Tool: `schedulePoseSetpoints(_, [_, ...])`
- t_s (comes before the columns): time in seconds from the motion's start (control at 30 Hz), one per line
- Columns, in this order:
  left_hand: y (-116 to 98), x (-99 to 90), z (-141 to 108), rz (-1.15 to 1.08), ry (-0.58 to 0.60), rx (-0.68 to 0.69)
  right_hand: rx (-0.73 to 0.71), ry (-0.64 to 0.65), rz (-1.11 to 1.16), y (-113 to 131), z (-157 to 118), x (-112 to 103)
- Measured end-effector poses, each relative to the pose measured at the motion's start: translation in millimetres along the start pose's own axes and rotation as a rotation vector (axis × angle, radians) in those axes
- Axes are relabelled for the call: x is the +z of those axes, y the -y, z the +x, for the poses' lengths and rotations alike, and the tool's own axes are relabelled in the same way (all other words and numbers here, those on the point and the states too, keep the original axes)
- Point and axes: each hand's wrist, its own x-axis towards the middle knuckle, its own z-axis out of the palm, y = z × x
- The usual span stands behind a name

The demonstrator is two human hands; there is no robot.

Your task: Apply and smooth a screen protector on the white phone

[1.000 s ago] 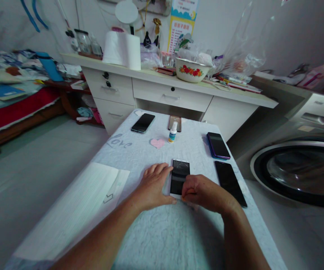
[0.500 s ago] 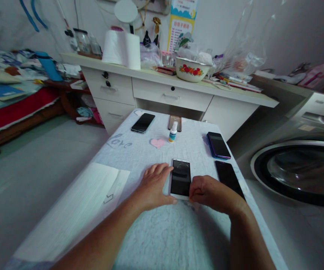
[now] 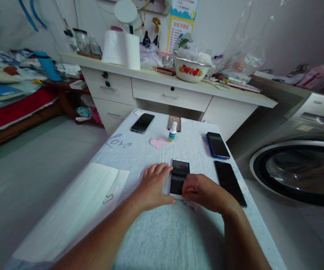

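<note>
A white-framed smartphone lies face up on the patterned tablecloth, its dark screen showing reflections or smears. Along its left edge rests my left hand, fingers spread, with a fingertip at the upper side and the thumb by the lower corner. My right hand is curled closed over the lower right part of the screen; whatever its fingers hold, if anything, is hidden. Beyond the phone stands a small white bottle with a blue and yellow label, upright.
A black phone and a purple-edged phone lie to the right. Another phone is at the far left, and a brown phone case lies behind the bottle. White paper towels cover the left edge. A desk stands beyond.
My right hand has moved left from the phone's right edge onto the lower part of its screen. My left hand stays in the same place beside the phone.
</note>
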Motion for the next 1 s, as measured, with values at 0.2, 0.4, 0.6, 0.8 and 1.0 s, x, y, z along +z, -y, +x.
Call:
schedulePoseSetpoints(0.2, [0,0.7,0,0.008,-0.005,-0.004,-0.023,-0.082,-0.022,6,11,9])
schedulePoseSetpoints(0.4, [2,3.3,0,0.020,-0.012,0.003,0.005,-0.183,-0.030,4,21,18])
schedulePoseSetpoints(0.6, [2,3.4,0,0.022,-0.015,0.002,0.053,-0.294,-0.041,-3,32,26])
schedulePoseSetpoints(0.8, [2,2.3,0,0.013,-0.001,0.004,0.100,-0.400,-0.089,-8,38,30])
schedulePoseSetpoints(1.0, [2,3.1,-1,0.007,0.000,-0.005,0.091,-0.405,-0.085,-8,38,31])
